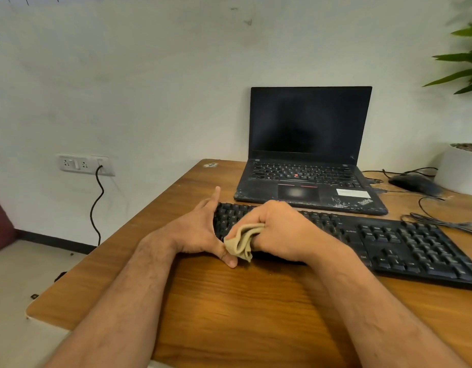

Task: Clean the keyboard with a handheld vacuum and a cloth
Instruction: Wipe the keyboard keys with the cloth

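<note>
Keyboard [388,243] showing black, pale key legends. Cloth [241,241] showing beige, plain. Table [243,309] showing warm brown, darker wood-grain streaks. Laptop [309,155] showing black, dark screen, red dot among keys, red strip above touchpad, white sticker. Wall [150,75] showing off-white. Plant pot [459,170] showing white, leaves green. Mouse [412,183] showing black.

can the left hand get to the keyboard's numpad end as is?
Probably not without shifting. The left hand steadies the keyboard at its left end, and the right hand, its grip shut on the cloth, sits between it and the numpad. It would have to cross over that arm.
</note>
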